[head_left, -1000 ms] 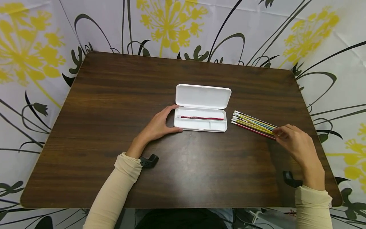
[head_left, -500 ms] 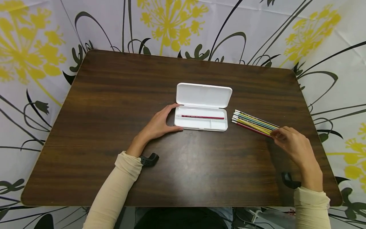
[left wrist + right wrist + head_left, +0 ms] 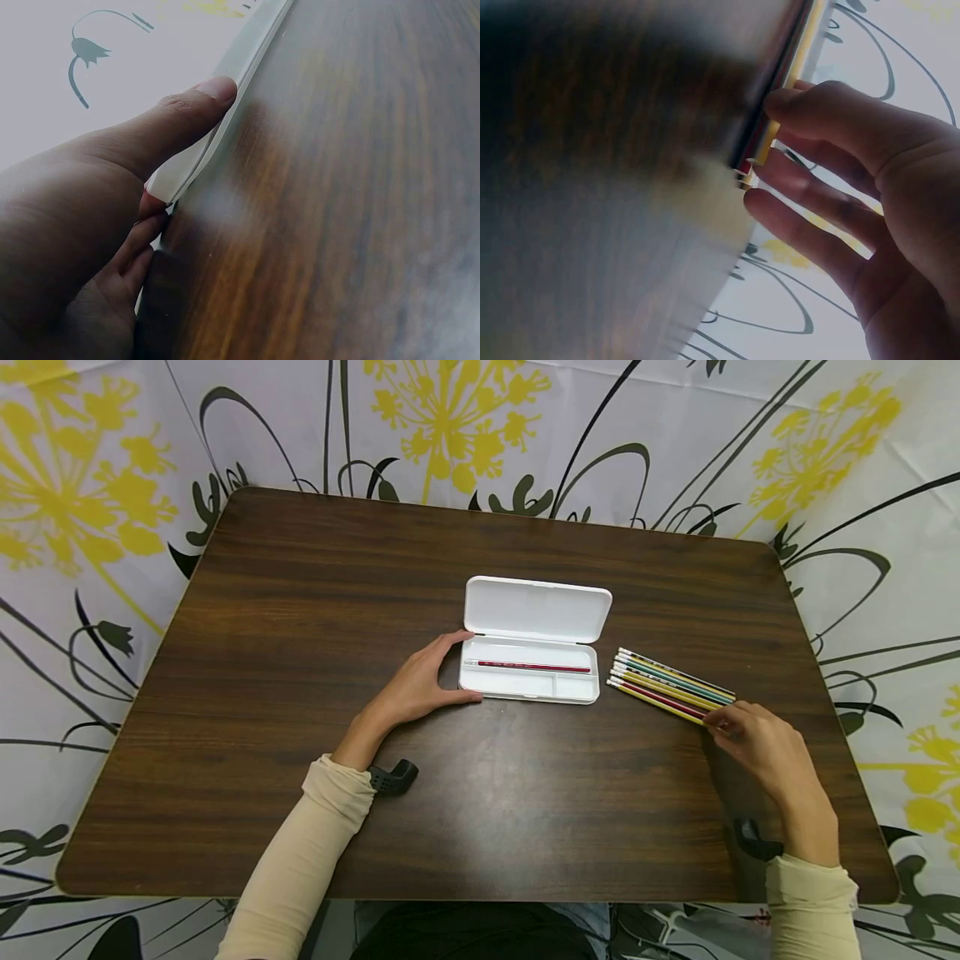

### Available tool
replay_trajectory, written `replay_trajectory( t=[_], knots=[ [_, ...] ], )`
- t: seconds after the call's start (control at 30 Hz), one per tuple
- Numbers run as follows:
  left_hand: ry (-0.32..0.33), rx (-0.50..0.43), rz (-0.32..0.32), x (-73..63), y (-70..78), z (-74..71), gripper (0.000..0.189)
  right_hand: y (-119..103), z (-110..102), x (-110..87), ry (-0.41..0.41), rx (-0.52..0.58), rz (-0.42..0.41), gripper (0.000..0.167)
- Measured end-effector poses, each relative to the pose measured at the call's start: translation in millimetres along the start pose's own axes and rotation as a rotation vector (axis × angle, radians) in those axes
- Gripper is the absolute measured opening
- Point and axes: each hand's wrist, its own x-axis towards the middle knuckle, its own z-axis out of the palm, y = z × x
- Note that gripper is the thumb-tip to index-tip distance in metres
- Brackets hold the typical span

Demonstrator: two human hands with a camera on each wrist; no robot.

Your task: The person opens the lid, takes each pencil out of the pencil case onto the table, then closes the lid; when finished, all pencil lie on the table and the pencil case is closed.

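Observation:
An open white pencil case (image 3: 570, 691) lies with its lid (image 3: 536, 610) tilted back and one red pencil (image 3: 532, 667) inside. My left hand (image 3: 408, 689) grips the case's left end, thumb at the front and index finger near the hinge corner; the left wrist view shows the thumb (image 3: 180, 109) against its side. To the right, my right hand (image 3: 765, 752) pinches the lower right end of a yellow pencil (image 3: 656, 703), the nearest in a slanted row of pencils (image 3: 675, 672). In the right wrist view the thumb (image 3: 810, 101) lies over the yellow pencil.
All of this rests on a dark wood-grain table (image 3: 315, 610) with rounded corners. A white curtain (image 3: 300, 427) with yellow flowers and dark stems surrounds it. A dark band (image 3: 393, 777) sits at the left wrist and another (image 3: 756, 841) at the right.
My right hand has moved slightly left and nearer, bringing the yellow pencil to the near side of the row, in front of the red one. The left hand keeps its place on the case.

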Motion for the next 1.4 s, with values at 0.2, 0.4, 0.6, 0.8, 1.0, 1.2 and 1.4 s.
replay_trajectory(
  t=[0.2,0.4,0.6,0.8,1.0,1.2,1.4],
  knots=[
    [0.001,-0.001,-0.004,-0.9,0.3,-1.6,0.094,0,-1,1.3,-0.056,-0.016,0.041,0.019],
    [-0.015,-0.005,-0.002,-1.2,2.5,-2.7,0.094,-4,-10,3.4,-0.025,-0.032,0.046,0.022],
    [-0.008,-0.014,0.004,-1.6,4.4,-5.6,0.093,-21,-18,28.9,-0.002,-0.04,-0.026,0.022],
    [-0.017,0.005,0.003,-1.8,3.3,-4.4,0.093,-60,0,78.9,-0.033,0.01,-0.175,0.017],
    [-0.025,0.0,-0.02,-3.6,3.9,-1.8,0.094,-116,25,128.0,-0.076,0.052,-0.293,0.015],
    [-0.024,-0.006,-0.014,-2.8,4.0,0.9,0.094,-146,34,149.9,-0.13,0.053,-0.327,0.014],
    [-0.021,-0.002,-0.016,-3.4,2.9,-3.0,0.094,-147,32,155.7,-0.155,-0.034,-0.306,0.013]
  ],
)
